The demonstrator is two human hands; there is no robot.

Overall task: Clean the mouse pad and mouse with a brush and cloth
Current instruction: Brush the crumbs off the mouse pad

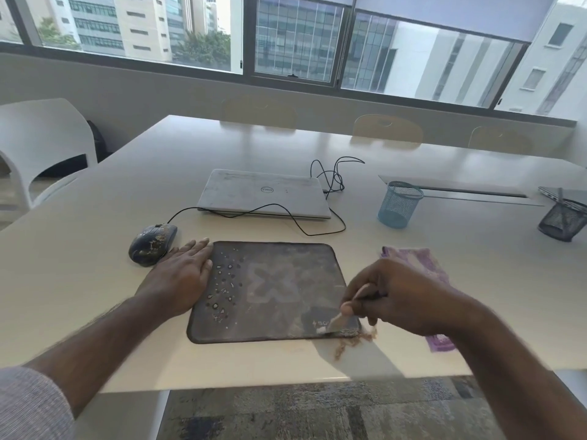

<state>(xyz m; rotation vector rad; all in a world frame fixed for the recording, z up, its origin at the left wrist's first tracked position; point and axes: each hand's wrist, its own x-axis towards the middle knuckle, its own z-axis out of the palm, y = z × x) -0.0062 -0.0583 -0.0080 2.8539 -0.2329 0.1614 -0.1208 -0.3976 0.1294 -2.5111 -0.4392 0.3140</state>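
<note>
A dark mouse pad (pixel 273 293) with a faded X mark lies near the table's front edge; droplets and specks dot its left side. My left hand (pixel 181 277) rests flat against the pad's left edge, fingers straight. My right hand (pixel 394 296) grips a small brush (pixel 341 315) whose bristles touch the pad's near right corner. Brown crumbs (pixel 349 341) lie on the table just off that corner. A dirty dark mouse (pixel 152 244) sits to the left of the pad, its cable running to the back. A purple cloth (pixel 419 262) lies to the right, partly under my right wrist.
A closed white laptop (pixel 263 193) sits behind the pad with a black cable (pixel 330 176) coiled beside it. A blue mesh cup (pixel 398 204) and a black mesh cup (pixel 562 222) stand at the right. The table's front edge (pixel 286 384) is close. A white chair (pixel 44 144) stands at the left.
</note>
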